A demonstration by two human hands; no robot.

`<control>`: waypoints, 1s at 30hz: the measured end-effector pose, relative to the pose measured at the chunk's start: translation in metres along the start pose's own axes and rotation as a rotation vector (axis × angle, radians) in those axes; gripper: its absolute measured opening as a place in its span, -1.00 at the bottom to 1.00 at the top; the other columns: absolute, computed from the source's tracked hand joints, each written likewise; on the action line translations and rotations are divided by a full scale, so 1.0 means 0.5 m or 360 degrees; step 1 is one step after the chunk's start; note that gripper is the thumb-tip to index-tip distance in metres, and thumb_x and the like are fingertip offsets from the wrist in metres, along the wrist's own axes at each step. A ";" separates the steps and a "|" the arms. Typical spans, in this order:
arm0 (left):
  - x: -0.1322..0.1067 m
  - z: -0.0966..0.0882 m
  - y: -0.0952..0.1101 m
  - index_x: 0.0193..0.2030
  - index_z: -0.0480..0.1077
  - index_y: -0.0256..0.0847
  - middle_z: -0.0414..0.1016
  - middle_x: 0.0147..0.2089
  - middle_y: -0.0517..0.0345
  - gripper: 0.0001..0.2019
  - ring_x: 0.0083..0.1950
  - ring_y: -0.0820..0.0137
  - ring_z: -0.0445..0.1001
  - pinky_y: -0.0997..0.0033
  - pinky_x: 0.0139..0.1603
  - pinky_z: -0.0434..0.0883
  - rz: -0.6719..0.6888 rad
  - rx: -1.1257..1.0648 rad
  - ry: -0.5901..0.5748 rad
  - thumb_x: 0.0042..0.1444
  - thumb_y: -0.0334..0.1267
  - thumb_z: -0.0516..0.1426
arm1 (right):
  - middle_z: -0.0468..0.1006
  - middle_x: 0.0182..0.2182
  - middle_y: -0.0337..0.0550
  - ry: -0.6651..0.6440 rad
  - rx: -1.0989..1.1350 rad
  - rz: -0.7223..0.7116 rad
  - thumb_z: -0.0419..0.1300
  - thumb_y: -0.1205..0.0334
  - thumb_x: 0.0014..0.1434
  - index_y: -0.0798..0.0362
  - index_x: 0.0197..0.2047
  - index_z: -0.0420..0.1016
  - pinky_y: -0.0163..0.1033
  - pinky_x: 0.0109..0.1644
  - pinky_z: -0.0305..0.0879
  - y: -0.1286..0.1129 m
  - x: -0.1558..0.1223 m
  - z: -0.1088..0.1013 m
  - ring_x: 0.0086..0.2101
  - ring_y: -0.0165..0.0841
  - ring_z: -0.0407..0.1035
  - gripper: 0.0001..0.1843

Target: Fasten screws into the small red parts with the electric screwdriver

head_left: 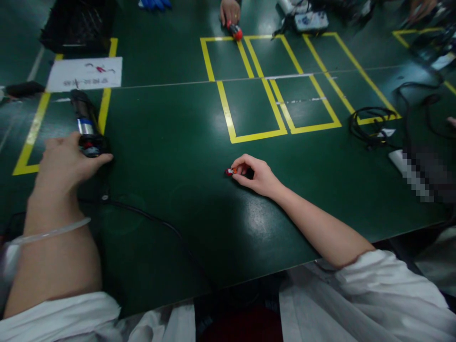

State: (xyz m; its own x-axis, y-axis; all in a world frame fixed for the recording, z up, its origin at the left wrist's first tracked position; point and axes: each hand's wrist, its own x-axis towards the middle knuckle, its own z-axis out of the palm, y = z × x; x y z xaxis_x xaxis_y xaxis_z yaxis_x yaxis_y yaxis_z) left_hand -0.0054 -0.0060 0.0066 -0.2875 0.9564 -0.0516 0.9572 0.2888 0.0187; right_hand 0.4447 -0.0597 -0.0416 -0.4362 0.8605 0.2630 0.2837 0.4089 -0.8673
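Observation:
My left hand (66, 161) rests at the left of the dark green table (171, 180), its fingers curled round the near end of a black and silver electric screwdriver (85, 124) that lies on the surface. A black cable (153, 221) trails from that tool toward the front edge. My right hand (256, 175) sits at mid-table, fingers pinched on a small red part (231, 171) that touches the tabletop.
Yellow tape rectangles (263, 90) mark the table's middle and far side. A white paper sheet (85, 73) and a black crate (78, 23) lie far left. Another person's hand (230, 12) holds a red item at the far edge. Coiled black cables (370, 121) lie right.

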 end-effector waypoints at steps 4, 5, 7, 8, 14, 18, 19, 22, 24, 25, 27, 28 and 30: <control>-0.026 -0.001 0.056 0.36 0.16 -0.23 0.13 0.30 -0.15 -0.16 0.22 -0.18 0.30 -0.25 0.23 0.32 0.0000 -0.0135 0.0042 0.07 0.27 0.16 | 0.54 -0.30 -0.22 0.0005 -0.0028 0.0010 0.24 0.29 0.21 0.04 -0.14 0.44 -0.26 -0.22 0.34 -0.002 0.001 0.000 -0.35 -0.41 0.42 -0.87; -0.031 0.000 0.070 0.37 0.15 -0.24 0.12 0.31 -0.16 -0.15 0.24 -0.20 0.29 -0.26 0.25 0.30 -0.0009 -0.0167 0.0052 0.06 0.26 0.18 | 0.53 -0.30 -0.22 0.0011 -0.0033 0.0007 0.24 0.29 0.21 0.04 -0.14 0.44 -0.26 -0.23 0.34 -0.002 0.001 0.000 -0.34 -0.41 0.41 -0.86; -0.041 0.001 0.100 0.37 0.15 -0.26 0.11 0.32 -0.18 -0.15 0.25 -0.22 0.30 -0.28 0.26 0.29 0.0012 -0.0235 0.0058 0.07 0.22 0.21 | 0.53 -0.29 -0.21 0.0014 -0.0041 -0.0004 0.24 0.30 0.21 0.04 -0.13 0.45 -0.26 -0.23 0.33 -0.002 0.001 0.000 -0.34 -0.41 0.41 -0.86; -0.046 0.001 0.115 0.37 0.15 -0.28 0.12 0.31 -0.19 -0.16 0.24 -0.22 0.31 -0.29 0.25 0.29 0.0042 -0.0263 0.0063 0.08 0.19 0.22 | 0.53 -0.28 -0.21 0.0016 -0.0040 -0.0010 0.24 0.30 0.21 0.04 -0.13 0.45 -0.26 -0.23 0.33 -0.002 0.001 0.000 -0.33 -0.41 0.41 -0.86; -0.095 0.012 0.225 0.33 0.24 -0.30 0.23 0.18 -0.25 -0.27 0.20 -0.18 0.36 -0.20 0.14 0.42 0.0336 -0.0323 0.0076 0.08 0.04 0.24 | 0.52 -0.28 -0.19 0.0045 -0.0045 -0.0051 0.24 0.35 0.19 0.06 -0.14 0.45 -0.25 -0.21 0.33 -0.001 0.002 0.000 -0.32 -0.40 0.42 -0.85; -0.150 0.035 0.302 0.36 0.22 -0.14 0.26 0.18 -0.18 -0.25 0.15 -0.08 0.42 0.01 0.02 0.50 0.0570 -0.0394 0.0099 0.05 0.02 0.27 | 0.52 -0.26 -0.19 0.0069 -0.0079 -0.0049 0.25 0.35 0.18 0.04 -0.14 0.45 -0.24 -0.19 0.35 0.000 0.002 0.000 -0.30 -0.38 0.42 -0.84; -0.165 0.040 0.319 0.38 0.20 -0.14 0.27 0.18 -0.16 -0.24 0.15 -0.06 0.42 0.05 0.01 0.51 0.0650 -0.0399 0.0113 0.05 0.01 0.28 | 0.52 -0.26 -0.19 0.0072 -0.0091 -0.0044 0.25 0.34 0.18 0.04 -0.14 0.45 -0.24 -0.19 0.35 0.000 0.002 0.000 -0.29 -0.38 0.43 -0.84; -0.210 0.052 0.364 0.42 0.16 -0.21 0.31 0.20 -0.17 -0.20 0.13 -0.02 0.45 0.11 0.00 0.50 0.0887 -0.0383 0.0142 0.09 0.02 0.26 | 0.52 -0.25 -0.18 0.0068 -0.0118 -0.0052 0.24 0.33 0.19 0.03 -0.15 0.44 -0.23 -0.19 0.36 0.000 0.002 0.001 -0.29 -0.37 0.43 -0.86; -0.235 0.056 0.386 0.43 0.15 -0.24 0.34 0.19 -0.18 -0.20 0.10 0.02 0.47 0.14 0.01 0.49 0.1006 -0.0398 0.0134 0.12 0.03 0.25 | 0.51 -0.27 -0.19 0.0066 -0.0127 -0.0076 0.23 0.33 0.19 0.03 -0.16 0.43 -0.24 -0.20 0.35 0.000 0.002 0.001 -0.30 -0.37 0.42 -0.87; -0.245 0.057 0.395 0.43 0.15 -0.25 0.35 0.19 -0.18 -0.20 0.09 0.03 0.47 0.15 0.01 0.49 0.1056 -0.0414 0.0133 0.13 0.04 0.24 | 0.50 -0.28 -0.20 0.0065 -0.0130 -0.0084 0.23 0.33 0.19 0.03 -0.17 0.43 -0.24 -0.20 0.35 -0.001 0.002 0.001 -0.31 -0.38 0.41 -0.87; -0.259 0.060 0.407 0.44 0.15 -0.25 0.36 0.17 -0.19 -0.21 0.07 0.04 0.48 0.16 0.01 0.48 0.1134 -0.0433 0.0137 0.15 0.03 0.24 | 0.48 -0.30 -0.22 0.0063 -0.0137 -0.0081 0.23 0.34 0.18 0.02 -0.17 0.41 -0.24 -0.21 0.35 -0.002 0.002 0.000 -0.33 -0.39 0.39 -0.87; -0.263 0.061 0.411 0.44 0.15 -0.25 0.37 0.17 -0.19 -0.22 0.07 0.04 0.48 0.16 0.00 0.47 0.1157 -0.0437 0.0140 0.15 0.03 0.23 | 0.48 -0.30 -0.22 0.0058 -0.0141 -0.0075 0.22 0.34 0.18 0.02 -0.17 0.41 -0.24 -0.21 0.35 -0.003 0.002 0.000 -0.33 -0.39 0.39 -0.86; -0.267 0.063 0.413 0.44 0.14 -0.25 0.37 0.16 -0.19 -0.22 0.08 0.03 0.48 0.16 -0.01 0.47 0.1179 -0.0441 0.0134 0.16 0.02 0.23 | 0.47 -0.31 -0.23 0.0053 -0.0151 -0.0069 0.21 0.35 0.18 0.01 -0.16 0.39 -0.24 -0.22 0.35 -0.004 0.002 0.000 -0.34 -0.39 0.38 -0.86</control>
State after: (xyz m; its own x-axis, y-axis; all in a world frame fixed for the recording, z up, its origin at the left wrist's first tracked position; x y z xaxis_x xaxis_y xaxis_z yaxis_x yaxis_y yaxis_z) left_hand 0.2315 -0.0754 -0.0144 0.4085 0.9008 0.1470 0.8606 -0.4338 0.2669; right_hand 0.4439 -0.0597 -0.0395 -0.4218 0.8502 0.3149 0.3452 0.4718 -0.8113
